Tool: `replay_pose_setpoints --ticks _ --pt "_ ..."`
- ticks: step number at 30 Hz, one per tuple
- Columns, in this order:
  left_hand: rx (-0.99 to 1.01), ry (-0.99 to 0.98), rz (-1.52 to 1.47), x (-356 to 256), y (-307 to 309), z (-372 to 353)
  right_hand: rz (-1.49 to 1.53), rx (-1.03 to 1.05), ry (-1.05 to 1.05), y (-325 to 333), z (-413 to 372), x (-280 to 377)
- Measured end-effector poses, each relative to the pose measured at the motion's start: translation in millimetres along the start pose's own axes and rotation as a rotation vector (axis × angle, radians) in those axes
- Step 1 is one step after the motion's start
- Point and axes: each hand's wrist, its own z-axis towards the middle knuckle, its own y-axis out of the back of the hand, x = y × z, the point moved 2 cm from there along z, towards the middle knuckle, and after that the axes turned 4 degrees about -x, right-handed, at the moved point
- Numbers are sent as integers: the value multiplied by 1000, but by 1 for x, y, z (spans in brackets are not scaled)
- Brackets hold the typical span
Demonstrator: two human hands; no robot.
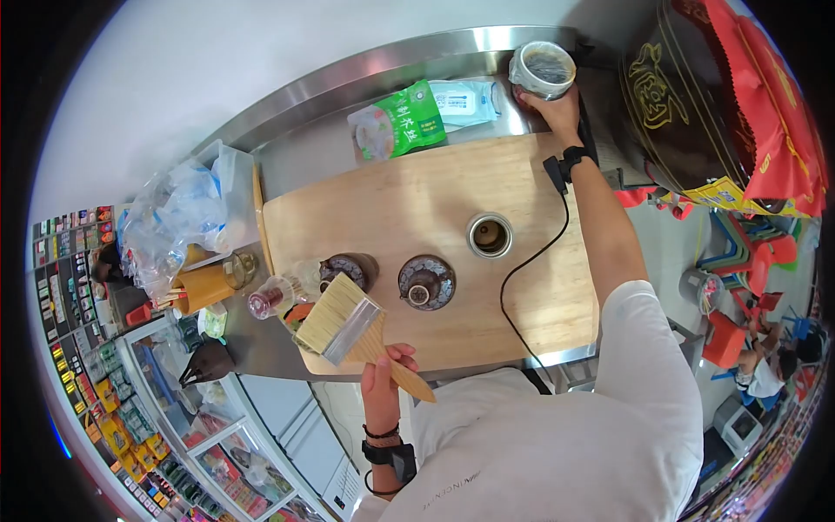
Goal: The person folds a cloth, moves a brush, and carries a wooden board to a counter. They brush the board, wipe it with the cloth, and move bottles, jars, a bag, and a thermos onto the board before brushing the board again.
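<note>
two holds, well apart

left hand point(389, 370): fingers closed round wooden handle of wide, pale-bristled brush point(344, 320), over near edge of pale wooden board point(391, 209). right hand point(555, 110): fingers curled against round, film-covered white tub point(544, 70), past board's far edge.

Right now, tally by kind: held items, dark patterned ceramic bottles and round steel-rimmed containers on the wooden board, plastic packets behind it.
Wide wooden-handled bristle brush: 1
White film-covered round cup: 1
Dark patterned bottles: 2
Steel-rimmed container: 1
Green packet, pale-blue packet: 2
Total: 7
</note>
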Motion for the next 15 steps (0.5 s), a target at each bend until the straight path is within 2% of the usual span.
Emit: replay_pose_setpoints --ticks 5,9,15 --pt "22 -15 -7 -2 -2 5 171 40 11 -8 -13 3" --pt "38 -21 0 -4 -4 5 32 -4 -41 -13 -32 -12" --pt "64 -44 14 -12 -9 3 3 19 -88 -5 -55 28"
